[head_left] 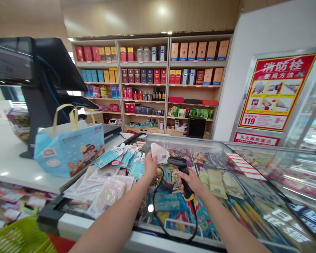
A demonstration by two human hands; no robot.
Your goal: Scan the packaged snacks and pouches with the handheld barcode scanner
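Note:
My left hand [150,166] pinches the edge of a small white packet [160,153] that has a barcode printed on it. In my right hand [193,182] is a black and yellow barcode scanner [179,162], its head turned toward the packet. The scanner's black cable [155,207] loops down over the freezer's glass top. Left of my left hand lie several blue-and-white spouted pouches [126,156]. Nearer to me is a heap of clear-and-white packets [107,189] on the glass.
A glass-topped chest freezer [171,225] with wrapped goods spreads beneath my arms. On the left counter [5,154] stand a blue shopping bag [71,147] and a black checkout terminal [50,66]. A green basket [21,237] sits low at left; shelves of boxes [144,75] line the back.

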